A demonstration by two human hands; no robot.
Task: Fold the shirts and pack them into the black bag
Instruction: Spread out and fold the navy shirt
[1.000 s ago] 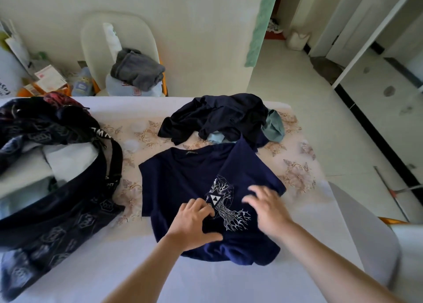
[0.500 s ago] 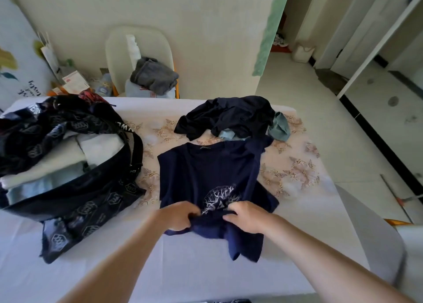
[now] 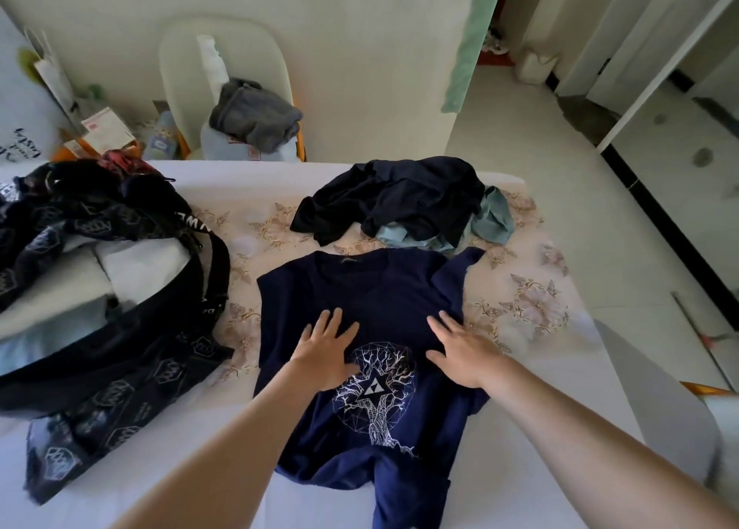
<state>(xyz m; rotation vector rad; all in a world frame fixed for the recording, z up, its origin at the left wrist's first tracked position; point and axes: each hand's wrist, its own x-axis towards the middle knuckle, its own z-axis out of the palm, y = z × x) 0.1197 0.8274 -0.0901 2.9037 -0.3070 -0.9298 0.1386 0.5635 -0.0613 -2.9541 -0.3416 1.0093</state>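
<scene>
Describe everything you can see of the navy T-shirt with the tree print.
The navy T-shirt lies front up on the table, collar at its far end. It looks like soft knit cloth with a white tree-in-circle print. Its upper part is spread fairly flat; the near hem is rumpled. The left hand and right hand rest flat on it, fingers straight, either side of the print's top.

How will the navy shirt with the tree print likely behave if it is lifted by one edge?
Probably floppy: the navy shirt lies in soft folds at its lower hem. It looks thin, so likely light. Pushed, it may bunch rather than slide; the left hand and right hand press it flat.
</scene>
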